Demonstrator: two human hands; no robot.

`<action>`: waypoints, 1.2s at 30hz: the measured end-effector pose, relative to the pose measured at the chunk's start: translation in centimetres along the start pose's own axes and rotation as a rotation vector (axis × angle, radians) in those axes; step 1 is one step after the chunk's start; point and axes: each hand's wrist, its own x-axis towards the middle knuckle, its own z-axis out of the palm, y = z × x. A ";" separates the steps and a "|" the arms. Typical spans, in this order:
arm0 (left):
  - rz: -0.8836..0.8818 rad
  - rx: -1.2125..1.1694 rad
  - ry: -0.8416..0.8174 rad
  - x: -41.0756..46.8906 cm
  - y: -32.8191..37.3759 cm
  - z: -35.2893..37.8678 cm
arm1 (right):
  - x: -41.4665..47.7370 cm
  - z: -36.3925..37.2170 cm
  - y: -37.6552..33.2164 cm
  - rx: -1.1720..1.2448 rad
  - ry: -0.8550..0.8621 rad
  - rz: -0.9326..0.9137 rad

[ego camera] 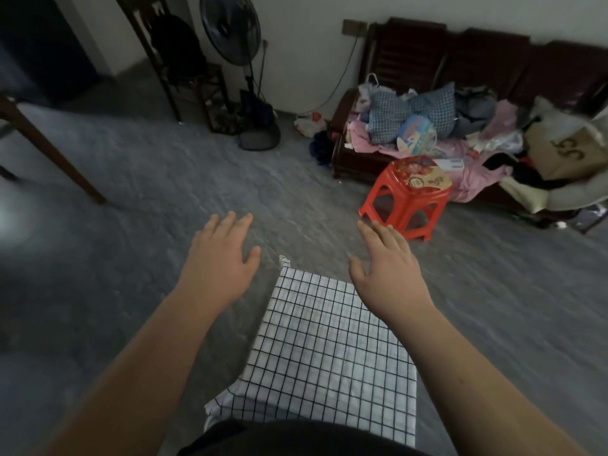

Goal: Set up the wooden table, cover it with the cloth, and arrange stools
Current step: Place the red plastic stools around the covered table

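A white cloth with a black grid (pixel 325 350) covers a small raised surface right in front of me, one knotted corner pointing away. My left hand (pixel 221 255) hovers palm down over the floor left of that corner, fingers spread and holding nothing. My right hand (pixel 386 264) hovers palm down over the cloth's far right edge, fingers apart, also holding nothing. A red plastic stool (pixel 406 200) with a flowered top stands on the grey floor beyond my right hand, in front of a sofa. The table under the cloth is hidden.
A dark wooden sofa (pixel 411 51) piled with clothes and bags fills the far right. A standing fan (pixel 250 93) and a dark wooden chair (pixel 164 64) stand by the back wall. A slanted wooden leg (pixel 52 149) crosses the left side. Open grey floor lies in between.
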 end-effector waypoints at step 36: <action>0.136 0.011 -0.104 23.5 -42.8 -12.9 | 23.9 15.5 -44.4 -0.064 0.089 0.101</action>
